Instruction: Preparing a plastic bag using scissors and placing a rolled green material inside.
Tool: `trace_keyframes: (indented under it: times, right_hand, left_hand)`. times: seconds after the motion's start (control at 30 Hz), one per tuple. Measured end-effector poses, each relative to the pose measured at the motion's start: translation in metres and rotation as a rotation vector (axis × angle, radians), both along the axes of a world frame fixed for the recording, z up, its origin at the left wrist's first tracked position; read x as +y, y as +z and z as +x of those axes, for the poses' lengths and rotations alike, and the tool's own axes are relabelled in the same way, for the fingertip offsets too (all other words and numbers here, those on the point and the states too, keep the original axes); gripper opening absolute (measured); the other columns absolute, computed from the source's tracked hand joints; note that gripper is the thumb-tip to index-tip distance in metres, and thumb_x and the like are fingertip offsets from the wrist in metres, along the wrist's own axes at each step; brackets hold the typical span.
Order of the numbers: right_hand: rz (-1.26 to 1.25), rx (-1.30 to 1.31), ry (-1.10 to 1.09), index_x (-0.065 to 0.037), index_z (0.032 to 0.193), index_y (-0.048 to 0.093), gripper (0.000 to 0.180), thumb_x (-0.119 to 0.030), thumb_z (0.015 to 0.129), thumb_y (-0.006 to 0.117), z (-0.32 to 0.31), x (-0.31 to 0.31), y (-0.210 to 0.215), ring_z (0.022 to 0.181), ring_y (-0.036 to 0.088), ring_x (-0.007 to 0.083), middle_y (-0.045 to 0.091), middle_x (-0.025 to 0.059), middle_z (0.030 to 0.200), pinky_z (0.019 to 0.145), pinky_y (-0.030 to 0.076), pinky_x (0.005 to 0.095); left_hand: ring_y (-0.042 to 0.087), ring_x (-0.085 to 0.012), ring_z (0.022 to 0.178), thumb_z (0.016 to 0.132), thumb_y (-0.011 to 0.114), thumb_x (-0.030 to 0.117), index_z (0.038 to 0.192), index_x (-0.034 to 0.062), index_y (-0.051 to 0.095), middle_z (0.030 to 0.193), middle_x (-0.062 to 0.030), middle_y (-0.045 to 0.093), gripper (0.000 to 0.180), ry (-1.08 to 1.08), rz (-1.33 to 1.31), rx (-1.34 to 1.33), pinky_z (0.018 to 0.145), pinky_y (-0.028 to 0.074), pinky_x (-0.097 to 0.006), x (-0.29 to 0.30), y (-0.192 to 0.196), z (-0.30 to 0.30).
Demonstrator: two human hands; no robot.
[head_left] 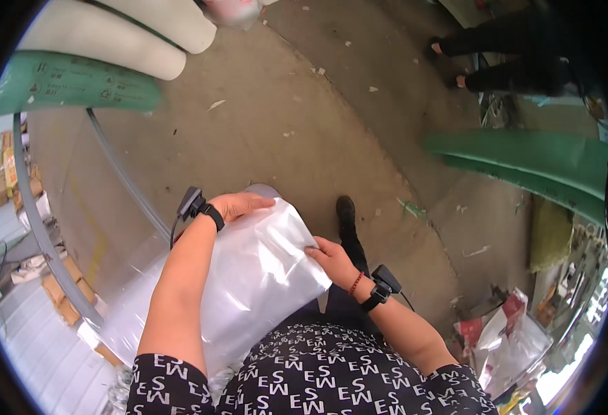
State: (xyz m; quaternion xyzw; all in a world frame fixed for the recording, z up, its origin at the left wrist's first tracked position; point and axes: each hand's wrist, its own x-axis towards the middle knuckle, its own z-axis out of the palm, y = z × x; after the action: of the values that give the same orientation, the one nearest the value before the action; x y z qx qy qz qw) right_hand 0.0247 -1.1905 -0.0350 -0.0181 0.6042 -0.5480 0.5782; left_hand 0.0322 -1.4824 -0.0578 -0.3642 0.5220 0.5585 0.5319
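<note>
A glossy sheet of clear plastic film (255,277) slopes across my lap, wrinkled and shining at its upper corner. My left hand (238,205) grips its far edge, fingers bent over the film and partly hidden. On the right side, my right hand (330,257) pinches the other edge between thumb and fingers. Both wrists carry a black strap with a small black device, and a red bead bracelet (356,282) circles the right one. Behind the left hand a greyish rounded thing (262,189) shows; I cannot tell what it is.
Large white rolls (110,38) and a green printed roll (75,81) stand at upper left, above curved grey metal bars (120,166). Another long green roll (525,162) lies right. Someone in dark trousers (504,41) is beyond it. Crumpled plastic (508,339) lies lower right.
</note>
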Motion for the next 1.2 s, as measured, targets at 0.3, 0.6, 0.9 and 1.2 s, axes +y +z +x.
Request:
trace_keyframes:
  times: [0.3,0.6,0.9,1.2]
  right_hand:
    - [0.126,-0.075,-0.337,0.001,0.113,0.056,0.03,-0.022,0.095,0.048,0.04,-0.021,-0.02,0.087,0.05,0.0072,0.059,-0.0002,0.095,0.08,0.042,0.0229]
    - [0.262,0.128,-0.439,0.0,0.107,0.055,0.025,-0.02,0.096,0.046,0.05,-0.032,-0.022,0.085,0.05,0.0093,0.057,0.0022,0.089,0.079,0.041,0.024]
    - [0.283,0.689,-0.389,-0.007,0.102,0.054,0.02,-0.018,0.086,0.06,0.036,-0.088,0.04,0.081,0.062,0.0277,0.063,0.011,0.092,0.07,0.049,0.0339]
    - [0.205,0.822,-0.341,-0.007,0.077,0.06,0.02,-0.026,0.084,0.057,0.019,-0.133,0.026,0.064,0.061,0.0296,0.062,0.0118,0.07,0.055,0.048,0.0381]
  left_hand:
    - [0.053,-0.0102,0.085,0.09,0.059,0.026,0.102,0.0017,0.062,0.09,0.0,0.061,0.027,-0.141,-0.089,0.499,0.079,0.043,-0.026,-0.011,0.026,-0.012]
    - [0.058,-0.0176,0.087,0.087,0.053,0.02,0.104,-0.0039,0.057,0.096,-0.0056,0.064,0.03,0.239,-0.231,0.33,0.08,0.045,-0.03,0.015,0.055,-0.017]
    - [0.048,-0.01,0.069,0.091,0.052,0.03,0.079,0.0026,0.056,0.075,-0.0006,0.055,0.029,0.504,-0.364,0.361,0.06,0.039,-0.03,0.054,-0.006,0.031]
    - [0.041,-0.008,0.051,0.092,0.05,0.048,0.064,0.0149,0.049,0.056,0.0039,0.044,0.044,0.776,-0.138,0.377,0.048,0.035,-0.027,0.042,0.001,0.064]
